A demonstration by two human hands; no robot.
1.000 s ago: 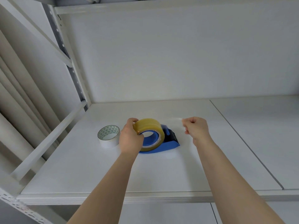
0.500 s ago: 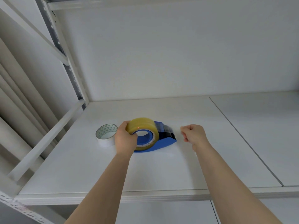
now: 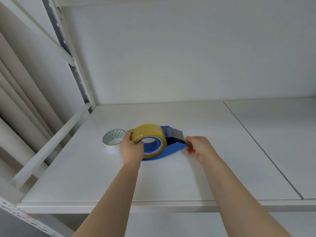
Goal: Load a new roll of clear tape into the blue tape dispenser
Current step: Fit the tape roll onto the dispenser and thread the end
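Observation:
A yellowish clear tape roll [image 3: 150, 134] sits on the hub of the blue tape dispenser [image 3: 172, 147], which lies on the white shelf [image 3: 171, 178]. My left hand [image 3: 132, 147] grips the roll's left side. A strip of clear tape [image 3: 174, 134] runs from the roll's top rightward over the dispenser's black front end. My right hand [image 3: 198, 147] pinches the strip's free end at the dispenser's right tip.
A second roll of white tape [image 3: 113, 140] with a triangle-patterned core lies flat just left of my left hand. The shelf's metal upright [image 3: 75, 69] and side rail [image 3: 51, 146] stand at the left. A seam [image 3: 259, 149] splits the shelf board at the right.
My right hand has come down and leftward to the dispenser's front tip, laying the pulled tape strip over it. My left hand stays on the roll.

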